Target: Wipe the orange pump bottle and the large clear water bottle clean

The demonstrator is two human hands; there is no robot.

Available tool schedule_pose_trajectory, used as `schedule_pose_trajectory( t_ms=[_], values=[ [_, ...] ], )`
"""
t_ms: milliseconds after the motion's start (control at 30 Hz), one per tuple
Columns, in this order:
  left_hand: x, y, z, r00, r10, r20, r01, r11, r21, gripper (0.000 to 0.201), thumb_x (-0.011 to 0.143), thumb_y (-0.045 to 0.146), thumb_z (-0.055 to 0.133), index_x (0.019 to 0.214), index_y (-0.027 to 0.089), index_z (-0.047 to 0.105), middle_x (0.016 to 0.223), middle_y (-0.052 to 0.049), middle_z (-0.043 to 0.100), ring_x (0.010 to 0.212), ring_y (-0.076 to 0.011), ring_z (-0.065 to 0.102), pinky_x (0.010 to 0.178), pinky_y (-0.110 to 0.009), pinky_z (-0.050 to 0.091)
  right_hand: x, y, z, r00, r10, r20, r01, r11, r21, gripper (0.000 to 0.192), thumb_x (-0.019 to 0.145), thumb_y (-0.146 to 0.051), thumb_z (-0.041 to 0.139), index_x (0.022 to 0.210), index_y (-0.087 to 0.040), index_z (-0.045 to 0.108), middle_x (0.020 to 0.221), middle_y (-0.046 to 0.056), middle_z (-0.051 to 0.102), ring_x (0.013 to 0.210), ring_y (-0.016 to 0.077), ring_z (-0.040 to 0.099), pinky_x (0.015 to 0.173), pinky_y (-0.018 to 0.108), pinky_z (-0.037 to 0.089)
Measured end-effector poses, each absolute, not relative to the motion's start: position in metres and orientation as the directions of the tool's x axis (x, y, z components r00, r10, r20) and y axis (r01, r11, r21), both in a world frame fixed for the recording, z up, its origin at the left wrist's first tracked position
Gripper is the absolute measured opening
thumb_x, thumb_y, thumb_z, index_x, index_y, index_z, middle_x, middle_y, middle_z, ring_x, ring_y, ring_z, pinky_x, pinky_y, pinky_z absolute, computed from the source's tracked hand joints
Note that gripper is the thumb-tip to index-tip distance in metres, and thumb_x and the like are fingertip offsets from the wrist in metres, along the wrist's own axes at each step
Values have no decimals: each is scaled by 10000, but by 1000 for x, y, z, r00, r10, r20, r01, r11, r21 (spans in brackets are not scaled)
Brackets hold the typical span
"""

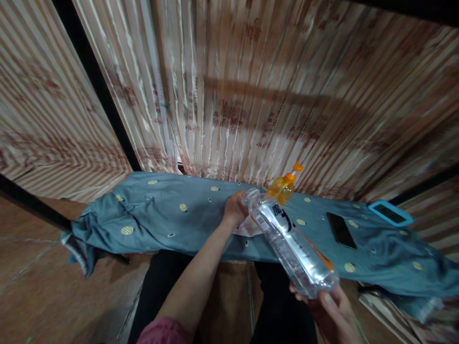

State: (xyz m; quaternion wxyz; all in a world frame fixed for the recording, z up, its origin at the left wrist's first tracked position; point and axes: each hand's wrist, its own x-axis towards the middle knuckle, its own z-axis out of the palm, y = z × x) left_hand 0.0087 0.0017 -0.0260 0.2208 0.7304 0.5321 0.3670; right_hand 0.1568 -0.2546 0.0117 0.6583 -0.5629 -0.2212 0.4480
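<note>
A clear plastic bottle with a silver label and dark lettering is held at a slant in front of me. My right hand grips its base at the lower right, thumb on the near side. At the bottle's neck, my left hand is closed with its fingers curled; whether it grips the neck or something beside it is hidden. Partly under the bottle lies a pale sheet or cloth. Just behind the bottle stands a yellow pump bottle with an orange top.
A long narrow table wears a grey-blue cloth with yellow pineapple prints. A dark phone and a blue-framed device lie to the right. Striped curtains hang behind, with black poles at the sides.
</note>
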Motion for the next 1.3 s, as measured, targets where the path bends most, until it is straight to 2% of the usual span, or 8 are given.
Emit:
schedule_pose_trajectory(
  t_ms=[133,333,433,700,867,1000,1300],
  values=[
    [8,2,-26,162,940,301,611,-335,717,186,864,354,721,961,196,700,1034,-88,783,961,-243,717,870,-328,542,160,-256,8,496,845,-200,-313,-41,-949,479,624,-579,919,930,-244,764,740,73,804,678,185,736,687,241,568],
    [7,1,-24,175,937,302,619,-343,707,206,869,355,711,991,190,703,1058,-98,784,981,-247,722,881,-330,543,164,-257,0,486,852,-194,-325,-30,-945,492,671,-546,904,1020,-241,741,770,55,808,691,176,740,692,232,575],
    [7,1,-23,178,935,307,623,-349,701,231,877,362,705,1025,185,713,1072,-104,784,1009,-257,722,896,-338,545,164,-256,-1,476,864,-166,-318,-7,-948,485,705,-537,885,1065,-248,736,847,47,825,725,177,764,692,218,573],
    [9,1,-26,157,937,313,629,-339,700,239,867,358,718,1020,174,713,1044,-105,780,981,-258,731,868,-329,552,163,-256,0,461,878,-128,-315,27,-949,431,740,-519,868,1052,-250,742,879,47,830,740,181,774,685,223,568],
    [9,2,-27,174,936,306,631,-345,695,213,869,340,709,998,170,704,1062,-113,781,1001,-251,731,884,-320,546,162,-257,0,474,871,-129,-324,37,-945,466,722,-520,882,1073,-250,736,861,39,824,724,186,772,662,224,573],
    [9,2,-29,178,931,318,630,-357,690,196,858,312,706,996,174,695,1047,-105,778,981,-255,731,884,-337,555,162,-258,1,493,855,-162,-313,1,-950,488,691,-542,897,1019,-221,731,778,54,808,703,179,763,678,206,584],
    [8,0,-28,178,933,314,633,-353,689,221,859,326,712,1027,183,702,1065,-99,783,995,-253,730,887,-328,560,158,-258,5,516,845,-141,-299,23,-954,500,673,-568,897,1001,-227,736,767,49,808,672,162,757,659,181,580]
  ],
)
